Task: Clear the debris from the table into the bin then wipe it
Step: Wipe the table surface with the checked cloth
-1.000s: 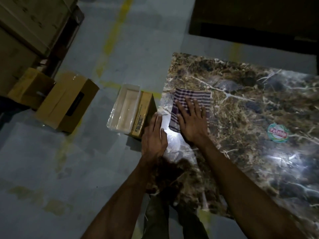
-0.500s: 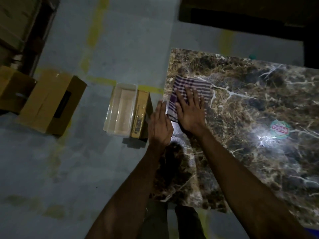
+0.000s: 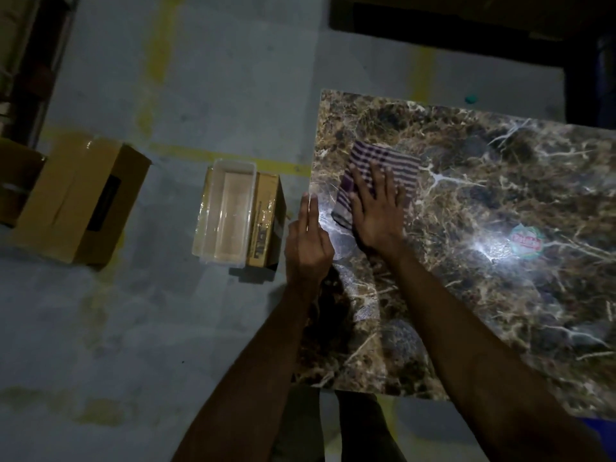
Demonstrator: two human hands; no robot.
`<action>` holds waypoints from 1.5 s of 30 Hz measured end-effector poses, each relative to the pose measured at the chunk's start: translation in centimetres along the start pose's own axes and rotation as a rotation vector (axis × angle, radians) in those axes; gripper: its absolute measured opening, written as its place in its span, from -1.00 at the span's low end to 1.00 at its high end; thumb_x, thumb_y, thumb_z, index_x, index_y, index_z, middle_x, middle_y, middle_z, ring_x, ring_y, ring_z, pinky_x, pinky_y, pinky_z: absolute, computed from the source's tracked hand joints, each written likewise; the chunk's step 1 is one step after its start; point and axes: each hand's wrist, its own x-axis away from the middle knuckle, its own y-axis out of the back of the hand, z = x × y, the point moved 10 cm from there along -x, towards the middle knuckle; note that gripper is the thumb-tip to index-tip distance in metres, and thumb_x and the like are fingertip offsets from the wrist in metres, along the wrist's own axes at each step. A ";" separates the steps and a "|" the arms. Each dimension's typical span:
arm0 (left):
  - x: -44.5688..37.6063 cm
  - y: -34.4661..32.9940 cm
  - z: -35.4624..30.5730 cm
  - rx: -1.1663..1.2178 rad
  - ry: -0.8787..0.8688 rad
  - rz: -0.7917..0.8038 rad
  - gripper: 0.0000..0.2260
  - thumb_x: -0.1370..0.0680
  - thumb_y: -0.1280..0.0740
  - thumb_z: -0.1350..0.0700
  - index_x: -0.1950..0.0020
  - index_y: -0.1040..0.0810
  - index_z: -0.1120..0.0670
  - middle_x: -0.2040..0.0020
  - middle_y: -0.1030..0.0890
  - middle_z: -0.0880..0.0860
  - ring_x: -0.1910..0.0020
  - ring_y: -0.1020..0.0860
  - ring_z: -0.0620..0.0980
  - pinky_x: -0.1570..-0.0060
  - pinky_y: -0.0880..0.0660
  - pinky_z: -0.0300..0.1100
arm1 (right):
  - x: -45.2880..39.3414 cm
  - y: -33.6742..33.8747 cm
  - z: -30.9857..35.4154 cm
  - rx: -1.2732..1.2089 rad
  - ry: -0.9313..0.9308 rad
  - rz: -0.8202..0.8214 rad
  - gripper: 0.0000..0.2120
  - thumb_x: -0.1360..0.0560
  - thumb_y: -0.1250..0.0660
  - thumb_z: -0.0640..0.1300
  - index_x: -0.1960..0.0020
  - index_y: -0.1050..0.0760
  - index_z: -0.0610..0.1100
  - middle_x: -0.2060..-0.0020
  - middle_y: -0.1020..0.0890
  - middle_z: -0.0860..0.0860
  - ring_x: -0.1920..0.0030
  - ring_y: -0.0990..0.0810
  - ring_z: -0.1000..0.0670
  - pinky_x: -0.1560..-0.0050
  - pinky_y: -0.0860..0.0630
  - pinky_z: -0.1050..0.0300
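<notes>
Nearest, two bare forearms reach up from the bottom edge over the marble-patterned table (image 3: 500, 311). The left hand (image 3: 308, 243) sits at the table's left edge, turned on its side with fingers straight and held together, holding nothing; whether it touches the edge cannot be told in the dim light. Just beside it, the right hand (image 3: 378, 208) lies flat with fingers spread, pressing down on the striped cloth (image 3: 380, 165), which rests folded on the tabletop near the left edge, its far part showing beyond the fingertips. Further right on the table lies a round sticker (image 3: 526, 242) next to a bright glare. On the floor, just left of the table edge, stands a clear plastic bin (image 3: 226, 211), touching a small brown box (image 3: 265, 218). Well apart to the left sits a bigger cardboard box (image 3: 80, 198), with yellow floor lines (image 3: 160, 55) beyond.
</notes>
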 end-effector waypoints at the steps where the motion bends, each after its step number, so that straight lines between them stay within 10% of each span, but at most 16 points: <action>1: 0.2 -0.1 0.5 0.029 -0.003 -0.014 -0.69 -0.66 -0.22 0.32 -0.38 -0.49 0.39 -0.54 -0.39 0.22 -0.42 -0.52 0.13 0.02 -0.60 0.01 | -0.6 0.2 0.7 -0.010 0.018 -0.004 -0.49 -0.74 0.11 0.15 -0.68 0.02 0.16 -0.68 -0.02 -0.04 -0.67 0.11 -0.18 -0.61 0.09 -0.30; 9: 0.3 0.6 -0.5 -0.029 -0.093 -0.015 -0.83 -0.63 -0.34 0.34 -0.18 -0.59 0.40 -0.52 -0.41 0.28 -0.50 -0.43 0.18 -0.03 -0.61 0.00 | 6.7 -0.2 0.3 -0.019 0.184 0.146 -0.48 -0.73 0.06 0.15 -0.67 0.08 0.25 -0.69 0.07 0.06 -0.68 0.13 -0.08 -0.61 0.04 -0.28; 14: 0.0 0.0 2.4 0.090 0.134 0.010 -0.54 -0.71 -0.06 0.14 -0.63 -0.24 0.15 -0.64 -0.23 0.10 -0.40 -0.47 0.14 -0.23 -0.52 0.03 | 3.2 0.6 -2.5 -0.058 -0.067 0.070 -0.50 -0.75 0.10 0.16 -0.67 0.07 0.23 -0.69 0.05 0.01 -0.67 0.13 -0.13 -0.61 0.16 -0.30; 22: 3.6 -0.5 1.9 -0.095 0.072 0.196 -0.48 -0.68 -0.06 0.08 -0.66 -0.18 0.07 -0.67 -0.17 0.05 -0.62 -0.20 0.10 -0.51 -0.22 0.08 | 11.7 -2.1 2.5 -0.052 0.119 0.154 -0.49 -0.73 0.14 0.16 -0.68 0.07 0.20 -0.69 0.09 0.01 -0.68 0.14 -0.13 -0.60 0.06 -0.32; 31: 15.3 0.5 -0.2 -0.210 -0.001 0.314 -0.47 -0.68 -0.10 0.08 -0.67 -0.15 0.05 -0.67 -0.14 0.04 -0.66 -0.07 0.03 -0.60 -0.06 0.02 | 17.5 -1.8 -3.1 -0.104 -0.172 0.076 -0.47 -0.71 0.12 0.18 -0.67 0.02 0.21 -0.68 -0.03 -0.07 -0.66 0.06 -0.21 -0.59 0.12 -0.32; 37: 21.2 0.7 -2.0 -0.230 0.036 0.356 -0.40 -0.61 -0.22 0.15 -0.66 -0.18 0.08 -0.66 -0.18 0.07 -0.64 -0.14 0.08 -0.59 -0.09 0.06 | 25.7 -3.5 0.3 -0.083 0.174 0.155 -0.47 -0.72 0.02 0.15 -0.67 -0.02 0.21 -0.69 0.01 0.00 -0.67 0.05 -0.17 -0.60 -0.01 -0.29; 45: 25.4 -0.5 -4.7 -0.226 0.019 0.457 -0.42 -0.67 -0.14 -0.10 -0.68 -0.11 -0.01 -0.68 -0.11 0.03 -0.65 -0.07 0.12 -0.57 -0.06 0.16 | 30.1 -1.6 -9.5 -0.123 -0.139 0.060 -0.45 -0.67 0.03 0.23 -0.65 -0.04 0.26 -0.67 -0.08 -0.02 -0.66 -0.02 -0.18 -0.55 -0.07 -0.32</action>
